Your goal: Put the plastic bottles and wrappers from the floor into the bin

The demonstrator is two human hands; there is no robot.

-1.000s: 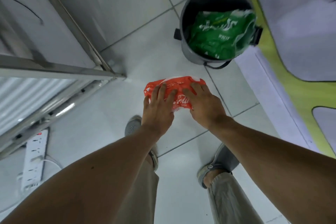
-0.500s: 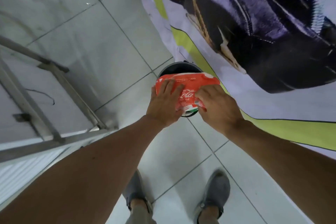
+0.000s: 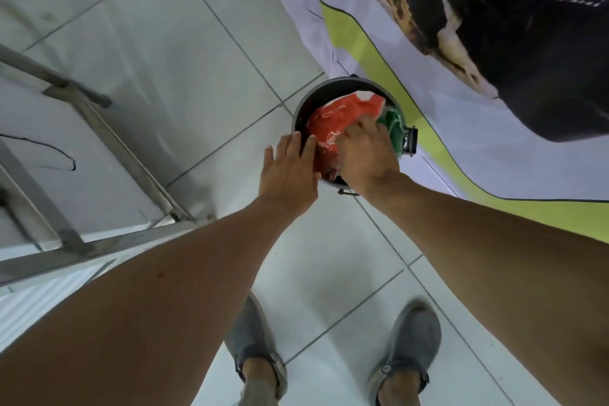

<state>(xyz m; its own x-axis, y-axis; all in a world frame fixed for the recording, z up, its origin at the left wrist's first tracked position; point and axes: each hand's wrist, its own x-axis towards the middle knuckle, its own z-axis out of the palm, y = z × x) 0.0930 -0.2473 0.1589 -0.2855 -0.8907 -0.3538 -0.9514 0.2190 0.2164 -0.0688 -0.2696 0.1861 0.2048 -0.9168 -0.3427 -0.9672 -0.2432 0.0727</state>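
1. Red wrapper (image 3: pixel 339 125) lies in the mouth of the dark bin (image 3: pixel 298 119), over a green wrapper (image 3: pixel 393 128), its long axis running away from us to the right.
2. Our right hand (image 3: pixel 365 155) presses down on it, nearer; whether it grips, we cannot tell.
3. Our left hand (image 3: pixel 288 171) hovers flat, fingers apart, at the near rim.

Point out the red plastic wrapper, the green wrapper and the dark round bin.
Red plastic wrapper (image 3: pixel 333 122), head view, crumpled middle.
Green wrapper (image 3: pixel 393 125), head view, exposed edge.
Dark round bin (image 3: pixel 313 94), head view, left rim.
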